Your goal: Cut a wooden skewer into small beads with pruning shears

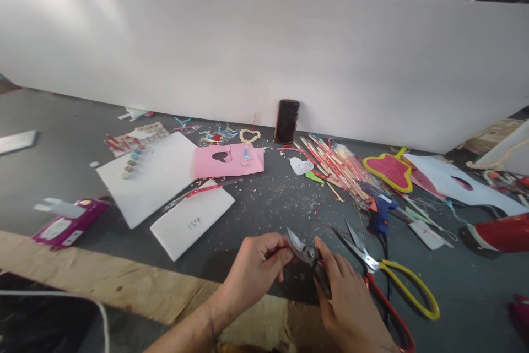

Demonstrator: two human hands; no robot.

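Observation:
My right hand (345, 292) is wrapped round the dark handles of a pair of pruning shears (305, 253), whose curved blade points up and left. Right by that blade, the thumb and fingers of my left hand (262, 262) are pinched together. Whatever sits in that pinch is hidden or too small to name. To the right of my right hand lie large scissors (372, 265), blades apart, with one red and one yellow handle. Pale crumbs (273, 199) are scattered over the dark table (252, 218) beyond my hands.
Striped red and beige sticks (330, 163) lie behind a blue glue gun (382, 212). A phone (287, 120) leans on a white panel (256, 55). Leftward are pink card (206, 163), a white block (192, 221), a white sheet (165, 177) and a purple toy-like object (72, 223).

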